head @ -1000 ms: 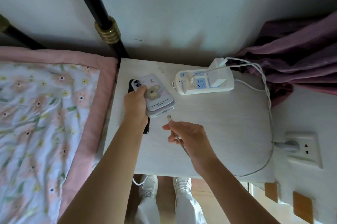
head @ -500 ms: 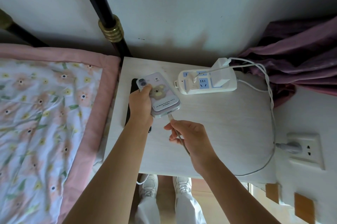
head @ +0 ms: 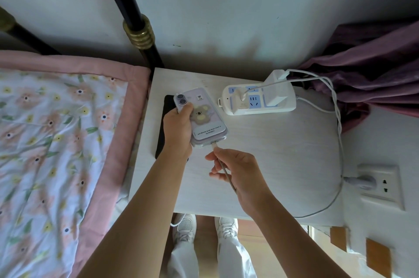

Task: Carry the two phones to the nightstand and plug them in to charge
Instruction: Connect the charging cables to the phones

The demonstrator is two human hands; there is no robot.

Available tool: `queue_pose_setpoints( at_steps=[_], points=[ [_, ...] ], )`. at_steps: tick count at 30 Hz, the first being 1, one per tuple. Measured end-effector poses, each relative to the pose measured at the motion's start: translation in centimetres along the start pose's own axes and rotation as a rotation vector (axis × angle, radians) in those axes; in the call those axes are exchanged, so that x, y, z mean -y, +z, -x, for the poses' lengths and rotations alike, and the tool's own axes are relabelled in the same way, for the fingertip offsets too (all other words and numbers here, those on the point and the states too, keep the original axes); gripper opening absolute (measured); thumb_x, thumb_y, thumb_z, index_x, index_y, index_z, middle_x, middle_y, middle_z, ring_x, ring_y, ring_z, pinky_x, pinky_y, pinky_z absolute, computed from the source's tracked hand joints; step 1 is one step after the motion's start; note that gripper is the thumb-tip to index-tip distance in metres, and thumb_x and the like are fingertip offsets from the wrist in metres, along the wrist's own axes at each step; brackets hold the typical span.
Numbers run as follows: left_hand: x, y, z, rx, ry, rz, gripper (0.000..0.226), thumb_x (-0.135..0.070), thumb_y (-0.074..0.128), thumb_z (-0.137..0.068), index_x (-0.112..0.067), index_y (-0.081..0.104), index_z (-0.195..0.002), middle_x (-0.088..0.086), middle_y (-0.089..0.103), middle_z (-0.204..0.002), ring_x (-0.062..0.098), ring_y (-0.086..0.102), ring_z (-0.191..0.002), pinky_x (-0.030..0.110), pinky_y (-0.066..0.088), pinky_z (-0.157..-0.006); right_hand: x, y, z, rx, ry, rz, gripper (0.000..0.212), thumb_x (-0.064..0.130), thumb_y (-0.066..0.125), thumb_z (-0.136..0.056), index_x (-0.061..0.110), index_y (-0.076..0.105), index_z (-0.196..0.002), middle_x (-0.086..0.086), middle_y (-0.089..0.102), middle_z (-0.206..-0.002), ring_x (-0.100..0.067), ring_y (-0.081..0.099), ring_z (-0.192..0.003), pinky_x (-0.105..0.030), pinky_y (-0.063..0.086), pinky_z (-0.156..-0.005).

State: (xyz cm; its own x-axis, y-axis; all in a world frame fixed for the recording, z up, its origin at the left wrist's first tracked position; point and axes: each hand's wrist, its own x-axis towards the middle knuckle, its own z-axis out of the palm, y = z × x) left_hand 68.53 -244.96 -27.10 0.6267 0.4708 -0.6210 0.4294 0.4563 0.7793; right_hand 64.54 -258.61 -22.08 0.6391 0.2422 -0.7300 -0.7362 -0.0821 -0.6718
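Note:
My left hand (head: pixel 179 128) grips a lilac phone (head: pixel 204 117) with a bear picture on its case, held back-up over the white nightstand (head: pixel 283 164). My right hand (head: pixel 238 169) pinches a charging cable (head: pixel 223 167) just below the phone; the plug sits in the port at the phone's bottom edge. A black phone (head: pixel 165 119) lies flat on the nightstand's left side, partly hidden under my left hand and the lilac phone. No cable shows at the black phone.
A white power strip (head: pixel 258 100) with two chargers plugged in lies at the nightstand's back right. Its cords run right to a wall socket (head: pixel 383 183). A floral quilt (head: pixel 56 141) covers the bed on the left. Purple curtain (head: pixel 374 73) hangs at the right.
My right hand brought the cable plug up to the lilac phone's bottom edge and into its port. My left hand kept hold of the phone and tilted it slightly.

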Motion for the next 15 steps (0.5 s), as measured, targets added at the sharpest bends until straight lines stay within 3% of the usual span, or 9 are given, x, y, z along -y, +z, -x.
queue_pose_setpoints(
  at_steps=[3,10,15],
  points=[
    [0.1,0.0,0.1,-0.005,0.036,-0.037,0.013,-0.014,0.055,-0.09,-0.013,0.063,-0.08,0.004,0.068,-0.077,0.02,0.067,-0.071,0.032,0.054,-0.063,-0.2,-0.1,0.0,0.001,0.005,0.008,0.029,0.02,0.057,-0.092,0.011,0.073,-0.07,0.001,0.055,-0.055,-0.011,0.054,-0.058,-0.037,0.057,-0.077],
    [0.5,0.0,0.3,0.029,0.1,-0.106,0.018,-0.022,0.059,-0.089,-0.005,0.064,-0.092,0.011,0.069,-0.088,0.032,0.068,-0.086,0.049,0.055,-0.079,-0.8,-0.3,0.0,-0.015,0.009,0.029,0.031,0.024,0.057,-0.092,0.017,0.073,-0.067,-0.002,0.056,-0.061,-0.011,0.055,-0.061,-0.037,0.055,-0.078],
    [0.7,0.0,0.6,0.064,0.113,-0.093,0.034,-0.028,0.059,-0.087,0.001,0.062,-0.105,0.017,0.07,-0.098,0.033,0.069,-0.09,0.05,0.055,-0.08,-1.1,-0.4,0.0,-0.024,0.009,0.045,0.03,0.023,0.056,-0.093,0.016,0.073,-0.07,-0.006,0.058,-0.068,-0.012,0.055,-0.065,-0.035,0.053,-0.077]
  ],
)
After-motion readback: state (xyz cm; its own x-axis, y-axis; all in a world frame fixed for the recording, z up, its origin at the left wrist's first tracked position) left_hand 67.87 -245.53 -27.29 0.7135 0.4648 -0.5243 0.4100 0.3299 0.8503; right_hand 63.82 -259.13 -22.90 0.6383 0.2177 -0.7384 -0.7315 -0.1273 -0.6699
